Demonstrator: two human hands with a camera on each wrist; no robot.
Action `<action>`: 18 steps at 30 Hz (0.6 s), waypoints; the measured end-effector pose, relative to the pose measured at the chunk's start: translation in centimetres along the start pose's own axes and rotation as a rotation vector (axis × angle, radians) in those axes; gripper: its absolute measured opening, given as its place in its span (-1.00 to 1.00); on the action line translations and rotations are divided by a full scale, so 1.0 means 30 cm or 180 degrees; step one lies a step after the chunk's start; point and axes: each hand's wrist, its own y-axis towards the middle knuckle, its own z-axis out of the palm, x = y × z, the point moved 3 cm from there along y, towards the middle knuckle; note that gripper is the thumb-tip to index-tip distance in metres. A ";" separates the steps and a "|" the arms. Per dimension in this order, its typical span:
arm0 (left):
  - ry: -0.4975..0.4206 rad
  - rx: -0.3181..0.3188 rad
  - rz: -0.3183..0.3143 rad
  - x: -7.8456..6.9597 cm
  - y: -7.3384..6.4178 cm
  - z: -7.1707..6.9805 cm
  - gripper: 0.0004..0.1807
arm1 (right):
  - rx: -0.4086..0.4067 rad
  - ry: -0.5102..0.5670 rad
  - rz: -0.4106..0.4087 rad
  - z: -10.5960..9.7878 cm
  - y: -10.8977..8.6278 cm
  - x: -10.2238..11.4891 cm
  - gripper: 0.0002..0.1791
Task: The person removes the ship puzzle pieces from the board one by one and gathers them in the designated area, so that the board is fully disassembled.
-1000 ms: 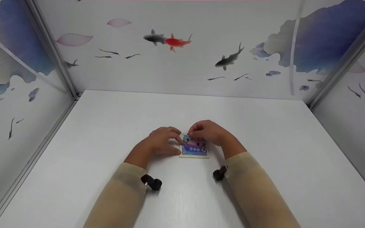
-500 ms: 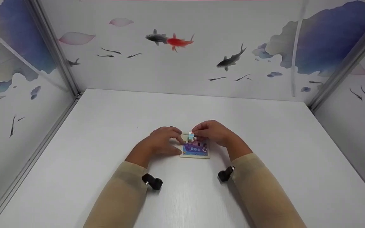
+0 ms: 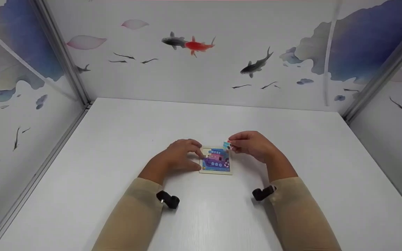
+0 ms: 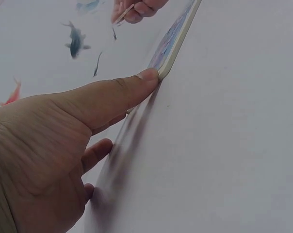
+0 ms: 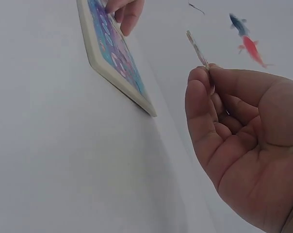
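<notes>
A small jigsaw puzzle board [image 3: 217, 172] with a pale frame and a purple boat picture lies on the table. My left hand [image 3: 178, 155] rests at its left side: the thumb [image 4: 122, 94] touches the near corner and the index finger reaches onto the picture. Beyond the board's far right corner, my right hand [image 3: 253, 144] pinches a small puzzle piece [image 3: 226, 144], light blue with a bit of red, between thumb and fingertips. The piece [image 5: 197, 47] stands edge-on in the right wrist view, clear of the board.
A white table [image 3: 201, 216] surrounds the board. White panels with painted fish [image 3: 197, 46] and leaves enclose the back and both sides. A black wrist camera [image 3: 168, 199] sits on the left sleeve and another camera [image 3: 263, 192] on the right.
My right hand has lifted the puzzle piece from the board's top and moved right with it, uncovering the boat picture. My left hand has stayed in place at the board's left side.
</notes>
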 end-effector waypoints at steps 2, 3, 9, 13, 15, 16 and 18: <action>0.0001 0.0001 0.0011 0.000 0.002 0.000 -0.73 | -0.0034 0.0050 0.0007 -0.023 -0.010 -0.008 -0.73; -0.0001 0.0004 0.0010 0.000 0.003 0.000 -0.73 | -0.0060 0.0065 0.0014 -0.035 -0.015 -0.012 -0.73; -0.0003 -0.0002 -0.0016 -0.002 0.001 -0.004 -0.73 | -0.0177 0.0087 0.0081 -0.106 -0.029 -0.048 -0.70; 0.0001 0.0003 -0.0020 0.001 -0.001 -0.004 -0.71 | -0.0254 0.0120 0.0169 -0.135 -0.029 -0.073 -0.69; -0.0009 0.0003 -0.0020 0.002 0.001 -0.001 -0.71 | -0.0296 0.0150 0.0214 -0.145 -0.027 -0.088 -0.69; -0.0015 0.0004 -0.0024 0.001 0.000 0.000 -0.71 | -0.0319 0.0154 0.0241 -0.150 -0.026 -0.096 -0.69; -0.0033 0.0002 -0.0026 -0.001 0.001 0.001 -0.72 | -0.0361 0.0149 0.0281 -0.161 -0.023 -0.114 -0.69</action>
